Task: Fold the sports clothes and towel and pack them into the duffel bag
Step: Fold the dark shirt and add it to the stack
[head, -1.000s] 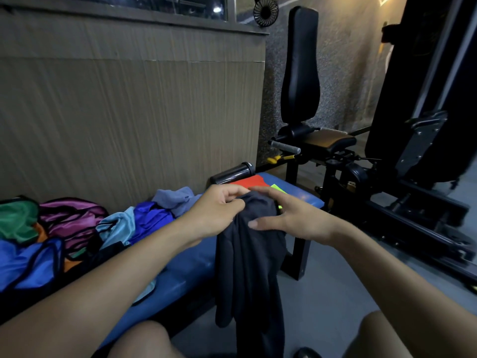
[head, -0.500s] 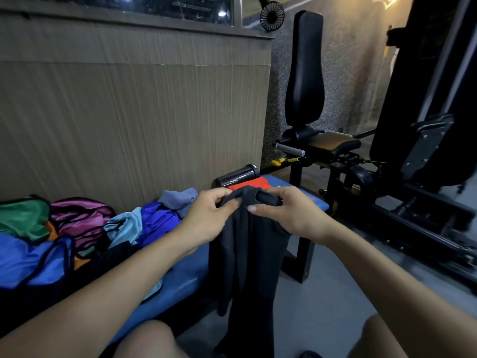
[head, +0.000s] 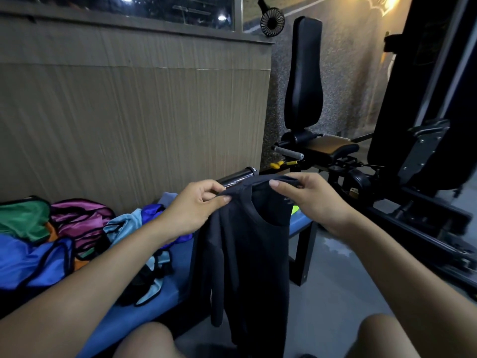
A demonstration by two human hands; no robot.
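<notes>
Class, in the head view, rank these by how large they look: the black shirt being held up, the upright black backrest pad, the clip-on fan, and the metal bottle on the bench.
1. black shirt, though it is nearest the camera
2. backrest pad
3 and 4. fan and metal bottle: look alike, and the bottle is partly hidden, so unranked

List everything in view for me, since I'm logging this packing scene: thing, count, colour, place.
dark shirt: one, black, hanging in front of the bench from both hands
bench: one, blue top, black leg, along the wall
clothes pile: several pieces, blue, green, magenta, light blue, orange, on the bench at left
bottle: one, dark and shiny, lying on the far end of the bench
fan: one, black, clipped up on the ledge
exercise machine: one, black, right of the bench
left hand: one, pinching the shirt's top edge
right hand: one, pinching the collar
</notes>
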